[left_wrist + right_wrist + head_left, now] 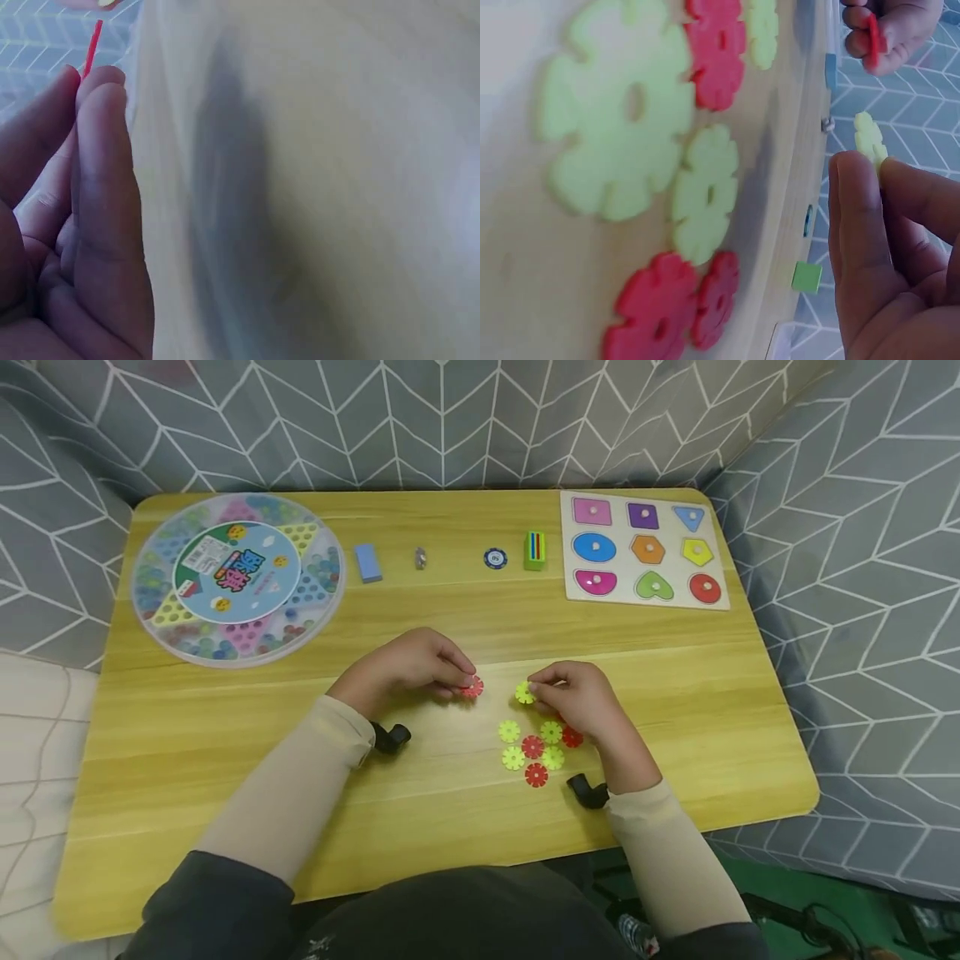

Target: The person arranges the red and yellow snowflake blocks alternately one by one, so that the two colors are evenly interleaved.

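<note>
My left hand pinches a red notched plastic disc between thumb and fingertips. In the left wrist view that red disc shows edge-on above the fingertips. To the right, my right hand pinches a yellow notched disc by its edge; the right wrist view shows this yellow disc sticking up past the fingers, which cover its lower part. A gap separates the two held discs. Close by the right hand lie several loose yellow discs and red discs on the table.
Along the table's back stand a round marble game box, a blue block, a small grey object, a poker chip, a green striped block and a shape puzzle board. Patterned cloth hangs behind.
</note>
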`<state>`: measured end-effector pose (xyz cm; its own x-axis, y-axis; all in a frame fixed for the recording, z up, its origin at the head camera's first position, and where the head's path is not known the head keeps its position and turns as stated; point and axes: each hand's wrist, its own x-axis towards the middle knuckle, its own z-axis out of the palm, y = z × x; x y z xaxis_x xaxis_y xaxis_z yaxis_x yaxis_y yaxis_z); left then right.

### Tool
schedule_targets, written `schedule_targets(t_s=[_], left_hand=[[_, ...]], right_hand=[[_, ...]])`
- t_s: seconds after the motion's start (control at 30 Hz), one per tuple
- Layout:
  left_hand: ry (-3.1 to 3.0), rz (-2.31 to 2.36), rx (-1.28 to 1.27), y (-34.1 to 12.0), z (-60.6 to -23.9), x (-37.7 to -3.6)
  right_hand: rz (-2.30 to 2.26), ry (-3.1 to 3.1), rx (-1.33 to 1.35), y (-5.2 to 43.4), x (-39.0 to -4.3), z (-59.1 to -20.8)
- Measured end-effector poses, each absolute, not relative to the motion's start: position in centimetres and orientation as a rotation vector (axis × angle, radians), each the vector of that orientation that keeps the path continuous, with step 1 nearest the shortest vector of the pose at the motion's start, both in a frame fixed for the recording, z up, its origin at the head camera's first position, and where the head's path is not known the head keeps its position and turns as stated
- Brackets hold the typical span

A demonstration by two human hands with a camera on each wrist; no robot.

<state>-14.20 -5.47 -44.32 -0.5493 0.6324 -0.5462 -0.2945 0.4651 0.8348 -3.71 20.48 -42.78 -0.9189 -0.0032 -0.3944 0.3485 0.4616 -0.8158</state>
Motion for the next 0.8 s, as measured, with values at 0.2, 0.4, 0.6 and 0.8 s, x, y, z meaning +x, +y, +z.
schedule_targets(t_s=[0.2,0.4,0.6,0.8], left_hand=[[1.780,1.318,0.215,-8.9,-42.8,-14.3],[1.808,1.355,0.108,-12.3,-42.0,-14.0],[1.810,1.372,0.006,-15.2,-42.0,-13.5],[1.831,1.384,-0.090,-17.3,-42.1,-13.1]], right_hand=[[-1.516,2.316,0.226,18.9,-5.3,-42.0],[-1.528,2.273,0.163,16.7,-7.0,-41.5],[-1.513,2.195,0.117,14.1,-8.8,-41.3],[-1.478,2.112,0.079,11.5,-10.4,-41.7]])
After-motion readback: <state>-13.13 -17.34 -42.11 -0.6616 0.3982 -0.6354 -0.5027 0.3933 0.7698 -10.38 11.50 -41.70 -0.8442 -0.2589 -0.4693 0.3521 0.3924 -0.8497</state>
